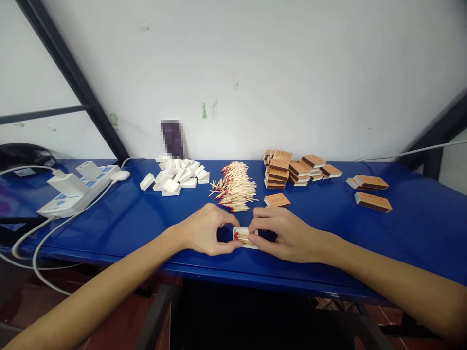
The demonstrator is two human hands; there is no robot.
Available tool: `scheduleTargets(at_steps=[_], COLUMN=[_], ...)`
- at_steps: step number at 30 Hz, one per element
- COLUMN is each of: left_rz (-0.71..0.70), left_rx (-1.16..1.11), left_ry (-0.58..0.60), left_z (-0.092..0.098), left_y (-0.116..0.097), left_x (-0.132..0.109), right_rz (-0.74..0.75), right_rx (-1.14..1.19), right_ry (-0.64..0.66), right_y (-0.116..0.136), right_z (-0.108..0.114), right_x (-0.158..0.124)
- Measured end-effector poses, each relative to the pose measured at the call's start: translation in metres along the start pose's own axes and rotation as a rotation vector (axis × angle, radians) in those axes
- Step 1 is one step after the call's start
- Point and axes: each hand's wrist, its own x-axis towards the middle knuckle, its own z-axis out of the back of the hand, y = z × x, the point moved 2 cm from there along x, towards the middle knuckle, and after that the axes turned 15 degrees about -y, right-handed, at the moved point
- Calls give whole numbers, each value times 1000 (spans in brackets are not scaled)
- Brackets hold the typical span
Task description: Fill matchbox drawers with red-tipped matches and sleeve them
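A small white matchbox tray (236,230) lies near the table's front edge with red-tipped matches (242,237) inside. My left hand (209,229) grips the tray's left end between thumb and forefinger. Over the tray's right end, the fingers of my right hand (280,232) are closed on the matches and hide part of them. Just beyond my hands spreads a heap of loose matches (237,187), most heads pointing left. One orange-brown matchbox (277,200) lies flat behind my right hand.
White empty trays (178,175) are piled at the back left. Orange-brown matchboxes (279,167) stand stacked at the back right, and two more matchboxes (372,201) lie farther right. A white power strip (78,192) with cables occupies the left side of the blue table (124,214).
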Motion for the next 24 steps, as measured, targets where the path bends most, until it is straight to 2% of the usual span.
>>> scheduleTargets(at_steps=[3, 7, 11, 14, 19, 24], left_rz=[-26, 19, 51, 16, -89, -95], left_rx=[13, 8, 8, 3, 79, 141], left_ry=[-6, -17, -15, -14, 38, 65], left_z=[0, -1, -1, 1, 4, 0], left_y=[1, 0, 0, 1, 3, 1], left_x=[0, 0, 0, 1, 1, -2], right_rz=[15, 63, 89, 74, 41, 65], right_rx=[-39, -15, 16, 10, -23, -38], right_ry=[0, 66, 29, 3, 51, 20], right_y=[1, 4, 6, 5, 7, 8], right_z=[1, -1, 0, 0, -2, -5], right_x=[-1, -1, -1, 0, 0, 0])
